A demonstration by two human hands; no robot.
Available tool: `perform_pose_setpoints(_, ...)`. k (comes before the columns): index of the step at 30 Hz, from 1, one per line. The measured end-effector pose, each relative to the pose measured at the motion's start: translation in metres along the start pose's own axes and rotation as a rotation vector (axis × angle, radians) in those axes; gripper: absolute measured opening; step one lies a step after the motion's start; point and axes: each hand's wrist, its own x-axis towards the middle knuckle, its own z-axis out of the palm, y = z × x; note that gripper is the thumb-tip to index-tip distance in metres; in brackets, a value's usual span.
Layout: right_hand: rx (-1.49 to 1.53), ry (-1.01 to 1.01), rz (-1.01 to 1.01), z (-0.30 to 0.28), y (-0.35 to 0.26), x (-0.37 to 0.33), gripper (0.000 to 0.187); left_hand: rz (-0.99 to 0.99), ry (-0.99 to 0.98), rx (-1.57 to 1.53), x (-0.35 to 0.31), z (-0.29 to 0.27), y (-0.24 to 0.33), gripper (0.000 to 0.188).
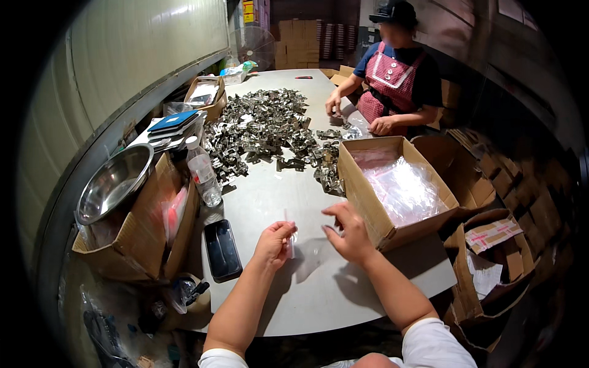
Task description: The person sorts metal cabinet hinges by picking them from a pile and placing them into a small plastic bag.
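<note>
Small clear plastic bag [292, 248], narrow and shiny, pinched in my left fingers [283, 229], my right fingers [339, 212] parted, loose

Reaching up from the bottom of the frame with both bare arms [239, 306]. Pinching with the left hand [274, 244], below the middle. Holding the right hand [351, 235] farther right, with bent, parted fingers [338, 209].
</note>
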Motion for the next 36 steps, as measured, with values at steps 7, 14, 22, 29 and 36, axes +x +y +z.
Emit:
perform_pose_setpoints(7,0.138,-0.086,0.027,0.017,0.007,-0.011,0.030,0.199,-0.137,-0.084,0.000,0.027,-0.020,0.020)
perform_pose_setpoints(14,-0.001,-0.064,-0.069,0.022,0.000,-0.010,0.031,0.367,-0.061,0.344,-0.010,0.025,-0.018,0.017)
perform_pose_setpoints(22,0.136,-0.099,0.093,0.016,0.010,-0.014,0.015,0.583,-0.049,0.678,-0.013,0.035,-0.015,0.006)
perform_pose_setpoints(29,-0.099,0.025,-0.077,0.019,0.023,-0.012,0.014,0.482,-0.040,0.974,-0.010,0.029,-0.020,0.019)
perform_pose_setpoints(36,-0.463,-0.330,-0.143,0.028,0.002,-0.023,0.012,0.511,0.364,1.063,-0.001,0.011,-0.005,0.027)
